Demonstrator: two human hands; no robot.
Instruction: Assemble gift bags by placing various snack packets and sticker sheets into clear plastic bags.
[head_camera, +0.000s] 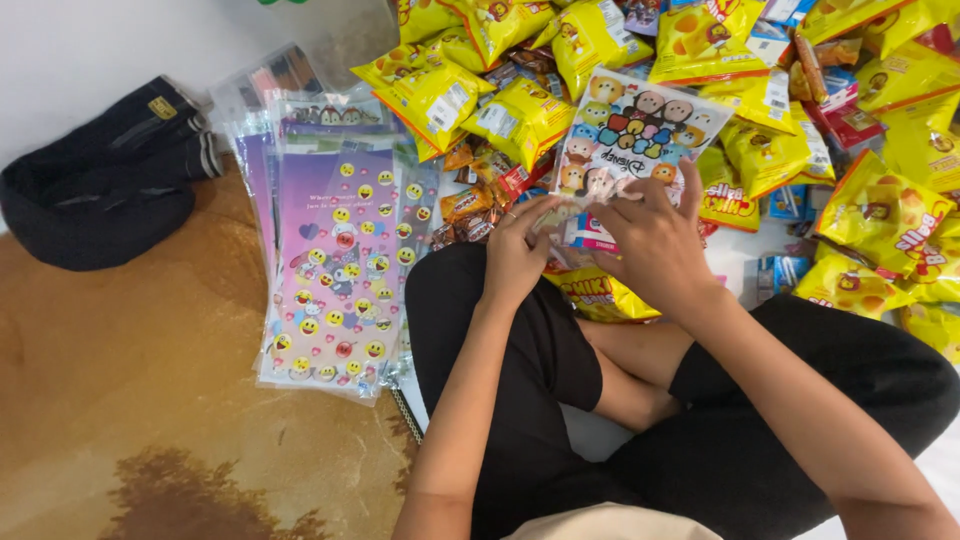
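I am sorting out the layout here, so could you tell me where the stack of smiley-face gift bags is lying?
In the head view, the stack of smiley-face gift bags lies on the floor beside the person's left knee, between the black bag and the yellow snack packets.

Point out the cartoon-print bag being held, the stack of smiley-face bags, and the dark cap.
cartoon-print bag (640, 125), head view, middle of its printed front.
stack of smiley-face bags (340, 270), head view, top sheet's centre.
dark cap (100, 195), head view, crown.

Bare arms and hands, black trousers, with a pale cream garment at the waist.
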